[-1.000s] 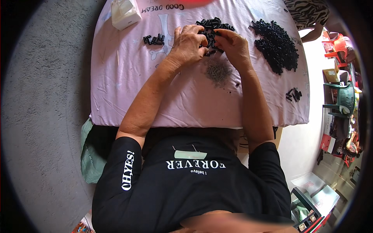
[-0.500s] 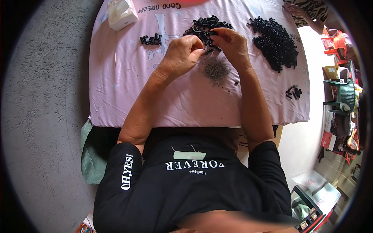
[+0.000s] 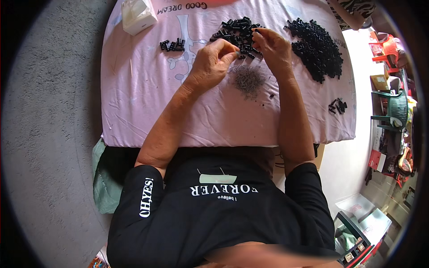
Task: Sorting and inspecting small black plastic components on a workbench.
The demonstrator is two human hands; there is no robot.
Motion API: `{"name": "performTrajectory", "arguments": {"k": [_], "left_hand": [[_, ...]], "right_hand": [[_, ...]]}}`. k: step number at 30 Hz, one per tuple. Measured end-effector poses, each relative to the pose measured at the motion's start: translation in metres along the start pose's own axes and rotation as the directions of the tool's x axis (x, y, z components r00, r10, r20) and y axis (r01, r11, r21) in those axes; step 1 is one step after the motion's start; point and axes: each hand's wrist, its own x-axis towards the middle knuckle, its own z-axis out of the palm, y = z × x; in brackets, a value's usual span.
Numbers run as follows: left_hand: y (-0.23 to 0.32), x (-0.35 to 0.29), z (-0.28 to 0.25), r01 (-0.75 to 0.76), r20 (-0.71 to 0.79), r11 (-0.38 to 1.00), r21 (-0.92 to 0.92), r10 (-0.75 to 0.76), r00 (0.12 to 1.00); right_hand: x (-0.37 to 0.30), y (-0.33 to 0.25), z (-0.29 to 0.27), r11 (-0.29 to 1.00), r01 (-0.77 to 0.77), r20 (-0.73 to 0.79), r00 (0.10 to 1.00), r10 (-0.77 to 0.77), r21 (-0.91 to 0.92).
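Note:
My left hand is closed in a pinch at the near left edge of a heap of small black tube-like pieces. What its fingertips hold, if anything, is too small to make out. Across from it, my right hand is pinched at the heap's right side, with a small black piece showing at the fingertips. Just nearer to me than both hands lies a grey mound of tiny thin metal-looking bits. A short row of black pieces lies left of my left hand.
A larger heap of black pieces spreads on the right of the pink-clothed table, with several loose ones below it. A white box stands at the far left. Another person's arm shows at the far right corner.
My right hand has moved slightly right and away from my left hand, its fingertips lifting toward the far side. The other person's hand has drawn back from the table edge.

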Motion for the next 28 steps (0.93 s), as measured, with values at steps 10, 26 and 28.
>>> {"name": "performTrajectory", "arguments": {"k": [10,26,28], "left_hand": [[-0.001,0.001,0.012,-0.021,0.063,0.998,-0.062,0.024,0.998],[-0.009,0.004,-0.003,-0.08,-0.174,0.988,-0.136,0.056,0.983],[-0.005,0.004,-0.003,-0.044,-0.185,0.986,-0.16,0.014,0.983]], "right_hand": [[-0.003,-0.004,0.003,0.998,0.046,0.016,0.999,-0.047,0.029],[-0.012,-0.005,0.012,0.993,0.011,0.218,0.975,-0.036,0.118],[-0.012,-0.005,0.013,0.994,0.012,0.216,0.976,-0.034,0.105]]}}
